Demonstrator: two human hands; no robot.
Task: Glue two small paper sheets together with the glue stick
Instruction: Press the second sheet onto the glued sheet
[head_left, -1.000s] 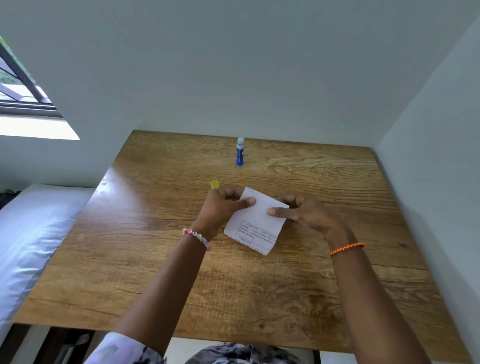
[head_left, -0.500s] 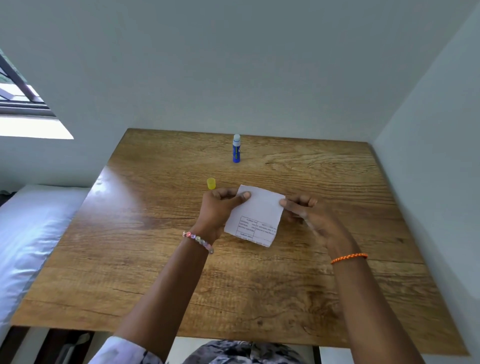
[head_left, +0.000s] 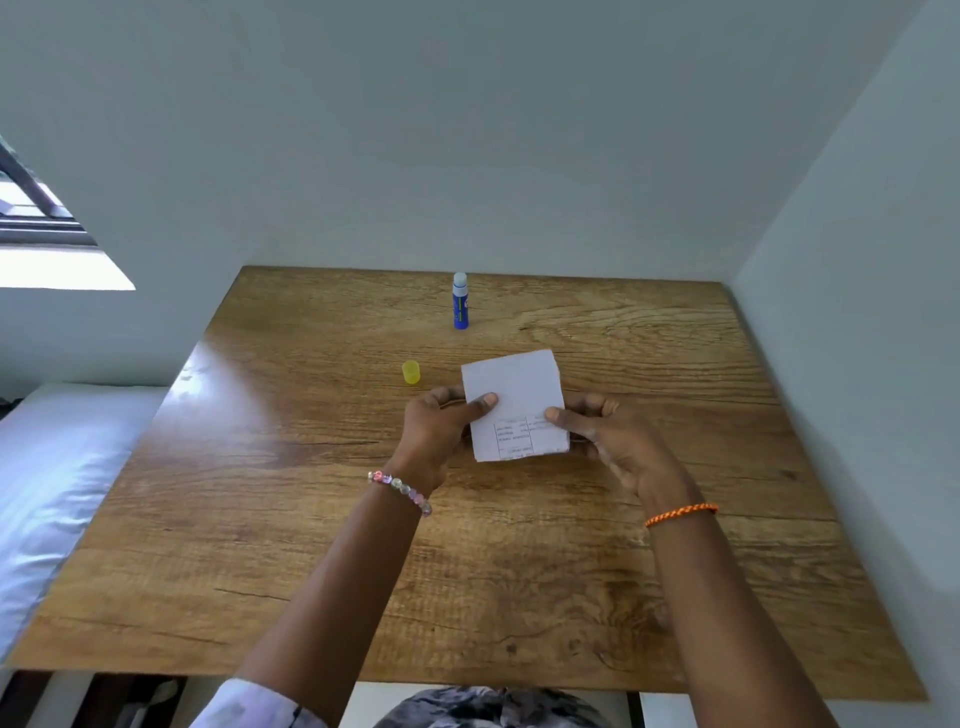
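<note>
Both hands hold the paper sheets (head_left: 514, 402) just above the wooden table (head_left: 311, 519). The left hand (head_left: 441, 431) pinches the left edge, thumb on top; the right hand (head_left: 608, 441) pinches the right edge the same way. Only one white face shows, with a small printed table near its lower edge, so I cannot tell whether two sheets lie stacked there or how well they line up.

If the thumbs press unevenly, I think the layers could slide while any glue is fresh and set crooked. A hard pinch could crease the thin paper. The glue stick (head_left: 460, 304) stands upright and uncapped well beyond the grip; left open it may dry out, and a reaching sleeve could knock it over. Its yellow cap (head_left: 411, 372) sits just left of the left hand, near enough to be nudged and roll.

The tabletop is wood-grain laminate, glossy where daylight strikes left of the grip. Plain pale walls close in behind and right; a window (head_left: 36, 218) and a white bed (head_left: 57, 467) lie far left.
</note>
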